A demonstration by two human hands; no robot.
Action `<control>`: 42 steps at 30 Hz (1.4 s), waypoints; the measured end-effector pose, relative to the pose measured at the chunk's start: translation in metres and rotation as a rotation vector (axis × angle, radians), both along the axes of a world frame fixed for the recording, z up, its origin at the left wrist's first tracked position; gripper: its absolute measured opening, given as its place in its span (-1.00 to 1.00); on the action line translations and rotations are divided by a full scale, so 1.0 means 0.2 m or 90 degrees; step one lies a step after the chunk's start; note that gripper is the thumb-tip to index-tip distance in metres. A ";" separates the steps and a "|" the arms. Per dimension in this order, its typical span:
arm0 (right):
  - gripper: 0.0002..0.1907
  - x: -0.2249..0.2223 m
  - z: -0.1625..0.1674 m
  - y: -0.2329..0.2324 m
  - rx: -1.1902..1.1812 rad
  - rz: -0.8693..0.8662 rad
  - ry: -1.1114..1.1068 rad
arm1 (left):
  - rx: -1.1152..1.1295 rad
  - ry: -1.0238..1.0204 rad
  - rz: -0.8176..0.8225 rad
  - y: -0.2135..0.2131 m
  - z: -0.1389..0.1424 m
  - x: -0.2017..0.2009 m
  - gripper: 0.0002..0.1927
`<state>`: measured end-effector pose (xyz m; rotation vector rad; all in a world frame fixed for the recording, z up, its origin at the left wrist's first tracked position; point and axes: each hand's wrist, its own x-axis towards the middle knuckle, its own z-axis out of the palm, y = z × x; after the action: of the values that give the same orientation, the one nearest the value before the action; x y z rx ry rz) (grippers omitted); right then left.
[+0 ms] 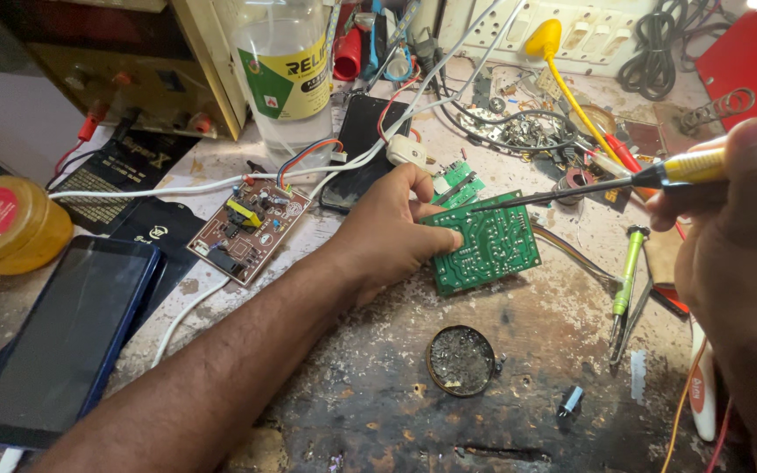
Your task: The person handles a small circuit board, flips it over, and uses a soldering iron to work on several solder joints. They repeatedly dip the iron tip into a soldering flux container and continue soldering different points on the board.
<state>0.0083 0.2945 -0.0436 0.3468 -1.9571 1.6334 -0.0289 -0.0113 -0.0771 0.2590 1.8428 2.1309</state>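
My left hand (387, 236) grips the left edge of a green circuit board (488, 250), holding it solder side up on the worn workbench. My right hand (738, 236) holds a yellow-handled soldering iron (703, 166). Its dark tip (475, 208) hovers at the board's upper left corner, close to my left fingers. Whether the tip touches the board is unclear.
A round tin of dark flux (460, 360) lies below the board. A brown circuit board (249, 229) with wires, a blue phone (63, 337), a black phone (363, 149), a clear plastic bottle (286, 74), a yellow jar (6, 223), a green screwdriver (626, 280) and tangled wires crowd the bench.
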 end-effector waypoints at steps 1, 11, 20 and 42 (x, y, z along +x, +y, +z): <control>-0.53 0.00 0.00 0.00 -0.005 0.007 0.002 | -0.004 0.003 0.003 0.00 0.00 0.00 -0.53; -0.55 0.05 0.05 -0.08 0.038 -0.023 -0.010 | -0.005 0.004 0.008 0.00 0.00 0.00 -0.54; -0.49 0.06 0.07 -0.08 0.055 -0.016 -0.015 | 0.003 -0.022 0.004 0.00 0.02 0.01 -0.55; -0.53 0.02 0.03 -0.05 0.029 -0.031 -0.012 | 0.018 0.004 0.008 0.01 -0.01 0.00 -0.54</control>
<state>0.0120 0.2849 -0.0370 0.2989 -2.0044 1.5684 -0.0293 -0.0094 -0.0785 0.2602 1.8239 2.1684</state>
